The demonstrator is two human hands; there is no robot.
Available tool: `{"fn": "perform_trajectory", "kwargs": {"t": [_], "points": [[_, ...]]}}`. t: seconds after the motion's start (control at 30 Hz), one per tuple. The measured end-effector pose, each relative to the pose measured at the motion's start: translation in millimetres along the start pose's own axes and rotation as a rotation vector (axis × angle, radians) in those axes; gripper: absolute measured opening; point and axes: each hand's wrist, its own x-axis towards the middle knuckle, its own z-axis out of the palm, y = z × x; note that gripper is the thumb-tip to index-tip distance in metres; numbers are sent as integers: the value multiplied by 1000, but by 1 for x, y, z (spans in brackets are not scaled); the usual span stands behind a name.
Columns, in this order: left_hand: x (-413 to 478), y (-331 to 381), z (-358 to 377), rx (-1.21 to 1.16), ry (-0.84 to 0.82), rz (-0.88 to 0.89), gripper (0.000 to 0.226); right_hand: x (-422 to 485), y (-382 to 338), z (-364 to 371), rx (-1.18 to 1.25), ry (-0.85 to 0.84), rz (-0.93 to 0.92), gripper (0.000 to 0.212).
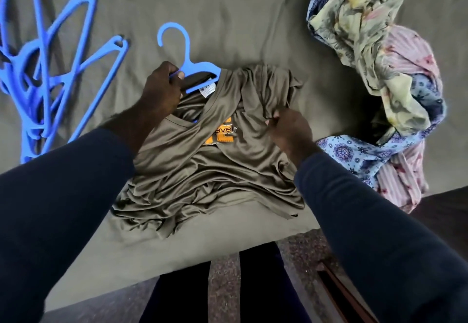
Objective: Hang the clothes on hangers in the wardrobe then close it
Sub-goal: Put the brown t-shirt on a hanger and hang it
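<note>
Lengthwise, shirt (pixel 202 170) collar far, hanger (pixel 188 51) hook pointing away

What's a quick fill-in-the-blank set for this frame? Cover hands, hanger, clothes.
1. The left hand grips a ____ hanger at the T-shirt collar.
2. The right hand pinches the T-shirt; the patterned clothes pile lies to its ____.
3. The spare hangers lie on the person's ____ side.

Missing words: blue; right; left.
</note>
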Motion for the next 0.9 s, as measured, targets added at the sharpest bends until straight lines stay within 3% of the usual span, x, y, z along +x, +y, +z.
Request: {"fn": "perform_trajectory", "kwargs": {"t": [0.07, 0.13, 0.2, 0.27, 0.43, 0.6, 0.67, 0.77, 0.9], "points": [[1, 0, -1, 1, 17, -1, 16, -4, 2, 2, 8, 75, -82, 18], [-1, 2, -3, -27, 32, -3, 11, -23, 11, 5, 127, 270, -181, 11], [-3, 4, -5, -52, 29, 18, 10, -53, 27, 8, 235, 450, -220, 12], [-7, 5, -6, -22, 11, 53, 10, -82, 48, 17, 279, 512, -213, 18], [-22, -1, -2, 63, -14, 96, 17, -114, 83, 37, 278, 402, -107, 14], [-31, -12, 1, 56, -115, 60, 14, -85, 69, 25, 111, 109, 101, 20], [-32, -15, 0, 35, -132, 56, 12, -71, 50, 11, 116, 161, 74, 34], [-31, -17, -2, 44, -133, 81, 11, -45, 18, -3, 186, 253, -26, 35], [-29, -17, -6, 30, -150, 103, 12, -5, -1, -11, 118, 104, -130, 38]]}}
